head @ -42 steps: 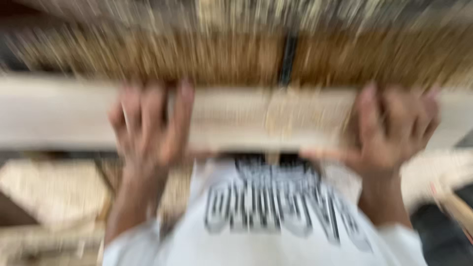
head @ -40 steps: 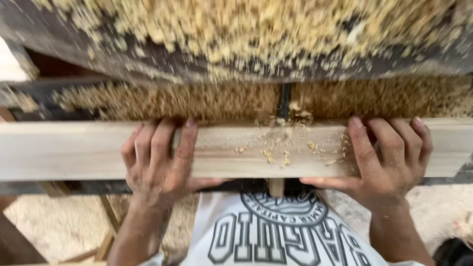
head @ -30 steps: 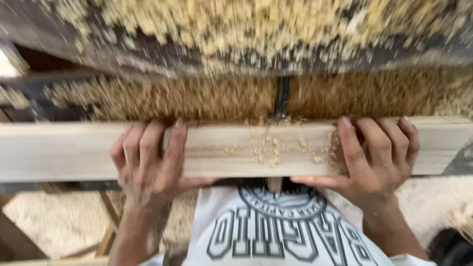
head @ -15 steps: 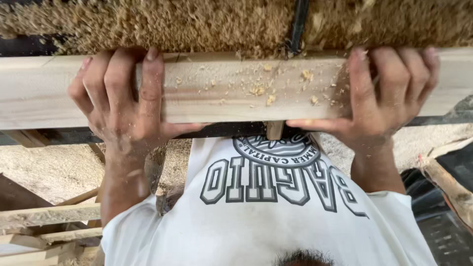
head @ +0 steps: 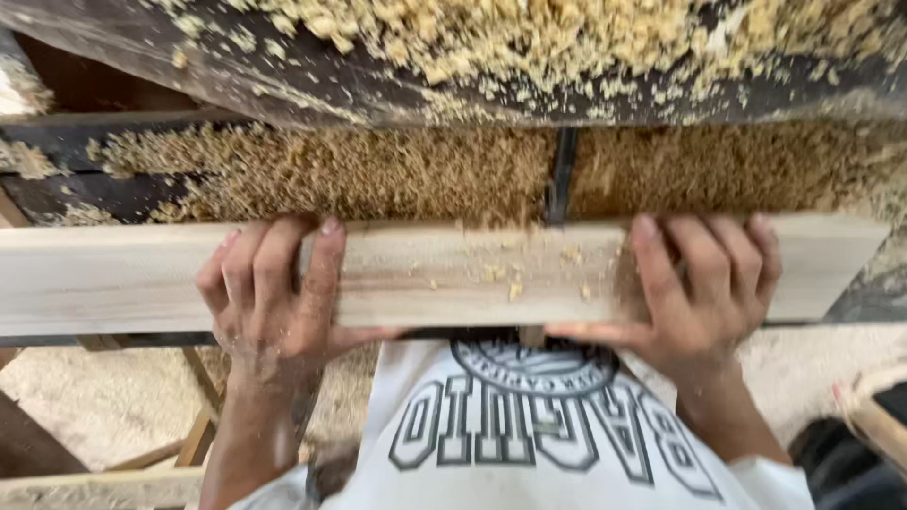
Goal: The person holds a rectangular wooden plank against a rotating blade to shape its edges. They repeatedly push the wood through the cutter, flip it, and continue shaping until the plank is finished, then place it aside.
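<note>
Pale wooden plank (head: 444, 279) lies crosswise under both hands, left grip (head: 269, 302) and right grip (head: 704, 293) clasping its near edge

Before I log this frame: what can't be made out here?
- Pale wooden board: left end cut off by the head view's edge.
- Dark slot in the sawdust-covered table: no blade discernible.
- Left hand, right hand: thumbs tucked under the board, their tips unseen.

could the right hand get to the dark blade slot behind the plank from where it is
Probably yes: the right hand grips the plank just beside the dark slot, with only loose sawdust between them.
</note>
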